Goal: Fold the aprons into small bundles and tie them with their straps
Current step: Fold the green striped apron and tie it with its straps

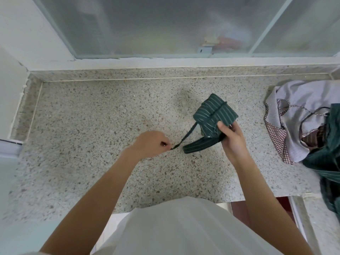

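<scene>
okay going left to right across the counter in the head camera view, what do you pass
Left hand pinching the thin strap → wide strap → green bundle held by the right hand → grey apron → green apron at the right edge.

A home interior, likely a utility or laundry corner: a speckled stone counter [92, 126] runs below a frosted sliding window [156, 26], with a heap of unfolded aprons [301, 122] at right.
</scene>
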Action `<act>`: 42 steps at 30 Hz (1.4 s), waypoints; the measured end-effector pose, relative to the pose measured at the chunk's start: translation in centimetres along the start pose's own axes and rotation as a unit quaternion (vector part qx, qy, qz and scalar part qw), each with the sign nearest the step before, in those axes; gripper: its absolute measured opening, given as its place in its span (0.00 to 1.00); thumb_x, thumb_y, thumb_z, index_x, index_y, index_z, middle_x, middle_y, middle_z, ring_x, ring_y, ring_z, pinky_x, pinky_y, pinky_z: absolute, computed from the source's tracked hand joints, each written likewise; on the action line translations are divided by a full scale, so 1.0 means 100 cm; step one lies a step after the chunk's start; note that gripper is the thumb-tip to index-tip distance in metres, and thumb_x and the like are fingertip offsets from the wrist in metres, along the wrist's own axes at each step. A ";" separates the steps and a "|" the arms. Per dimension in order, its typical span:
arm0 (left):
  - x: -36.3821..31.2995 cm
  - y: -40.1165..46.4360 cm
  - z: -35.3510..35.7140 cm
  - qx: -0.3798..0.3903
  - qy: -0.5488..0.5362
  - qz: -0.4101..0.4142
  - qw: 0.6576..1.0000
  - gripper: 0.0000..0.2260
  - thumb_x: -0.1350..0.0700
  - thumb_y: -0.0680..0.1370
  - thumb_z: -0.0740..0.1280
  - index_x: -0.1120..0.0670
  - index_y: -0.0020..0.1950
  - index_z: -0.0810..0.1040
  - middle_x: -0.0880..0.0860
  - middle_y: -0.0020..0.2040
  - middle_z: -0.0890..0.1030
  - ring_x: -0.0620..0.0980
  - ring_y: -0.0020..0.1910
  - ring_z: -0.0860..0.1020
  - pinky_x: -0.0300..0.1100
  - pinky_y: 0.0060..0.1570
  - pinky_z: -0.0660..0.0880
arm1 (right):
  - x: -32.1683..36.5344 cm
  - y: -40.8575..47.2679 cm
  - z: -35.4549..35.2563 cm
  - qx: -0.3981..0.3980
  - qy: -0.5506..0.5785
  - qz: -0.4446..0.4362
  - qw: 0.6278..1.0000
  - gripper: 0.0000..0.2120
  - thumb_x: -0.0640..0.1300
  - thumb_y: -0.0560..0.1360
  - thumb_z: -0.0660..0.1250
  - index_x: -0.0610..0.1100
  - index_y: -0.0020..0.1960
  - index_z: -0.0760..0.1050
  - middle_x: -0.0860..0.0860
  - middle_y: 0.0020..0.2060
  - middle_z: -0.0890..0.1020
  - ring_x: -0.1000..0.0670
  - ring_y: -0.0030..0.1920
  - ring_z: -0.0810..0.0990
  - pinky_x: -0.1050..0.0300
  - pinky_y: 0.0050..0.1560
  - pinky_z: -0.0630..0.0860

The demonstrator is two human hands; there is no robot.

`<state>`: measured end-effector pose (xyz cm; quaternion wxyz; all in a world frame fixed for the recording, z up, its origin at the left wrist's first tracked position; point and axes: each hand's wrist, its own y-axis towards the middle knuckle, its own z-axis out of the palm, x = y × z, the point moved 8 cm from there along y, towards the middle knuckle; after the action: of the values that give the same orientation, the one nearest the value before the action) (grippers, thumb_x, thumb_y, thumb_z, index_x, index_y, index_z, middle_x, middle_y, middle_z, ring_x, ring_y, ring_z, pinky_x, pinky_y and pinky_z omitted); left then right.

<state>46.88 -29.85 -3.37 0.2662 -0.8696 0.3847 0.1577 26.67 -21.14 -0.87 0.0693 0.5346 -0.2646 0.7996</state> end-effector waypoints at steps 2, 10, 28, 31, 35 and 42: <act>0.022 0.001 0.007 -0.028 0.027 -0.066 0.997 0.12 0.48 0.79 0.61 0.50 0.51 0.82 0.45 0.42 0.78 0.45 0.40 0.75 0.38 0.39 0.73 | 0.012 -0.009 0.015 0.165 -0.039 0.002 0.986 0.31 0.47 0.67 0.75 0.39 0.65 0.68 0.47 0.57 0.78 0.44 0.60 0.75 0.47 0.59 0.75; -0.011 0.002 -0.073 -0.275 -0.082 -0.014 0.958 0.09 0.50 0.78 0.64 0.52 0.49 0.82 0.45 0.39 0.76 0.35 0.30 0.67 0.31 0.29 0.59 | -0.021 -0.009 0.038 0.237 -0.658 -0.061 0.712 0.13 0.44 0.72 0.71 0.49 0.52 0.69 0.52 0.41 0.78 0.50 0.42 0.78 0.56 0.42 0.72; 0.040 0.001 0.014 -0.248 -0.230 -0.155 0.928 0.14 0.49 0.80 0.60 0.54 0.53 0.83 0.47 0.31 0.73 0.47 0.31 0.71 0.36 0.28 0.62 | -0.080 0.023 0.058 -0.044 0.032 0.199 0.979 0.13 0.38 0.74 0.69 0.38 0.58 0.76 0.47 0.49 0.83 0.50 0.46 0.82 0.58 0.41 0.78; 0.048 0.019 0.039 -0.159 -0.184 -0.167 0.955 0.17 0.49 0.82 0.55 0.53 0.56 0.80 0.49 0.34 0.70 0.52 0.37 0.74 0.42 0.33 0.62 | -0.104 0.032 0.056 -0.087 0.063 0.226 0.968 0.14 0.38 0.74 0.69 0.37 0.59 0.75 0.44 0.50 0.82 0.49 0.45 0.82 0.60 0.36 0.77; 0.052 0.041 0.056 -0.097 -0.247 -0.164 0.950 0.18 0.50 0.83 0.52 0.56 0.49 0.79 0.53 0.41 0.73 0.53 0.44 0.74 0.41 0.39 0.61 | -0.115 0.048 0.051 -0.118 0.076 0.229 0.963 0.12 0.38 0.74 0.69 0.37 0.57 0.75 0.44 0.49 0.82 0.48 0.44 0.82 0.59 0.37 0.78; 0.068 0.062 0.052 -0.112 -0.178 -0.192 0.959 0.13 0.51 0.82 0.55 0.55 0.44 0.74 0.52 0.37 0.73 0.51 0.36 0.73 0.42 0.33 0.63 | -0.109 0.075 0.025 -0.145 -0.350 0.170 0.910 0.27 0.64 0.71 0.65 0.43 0.58 0.74 0.50 0.51 0.79 0.49 0.53 0.77 0.52 0.56 0.73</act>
<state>46.31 -34.25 -12.95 0.2568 -0.9093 0.1367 0.2976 30.33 -26.84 -12.52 -0.0884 0.7113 -0.4716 0.5137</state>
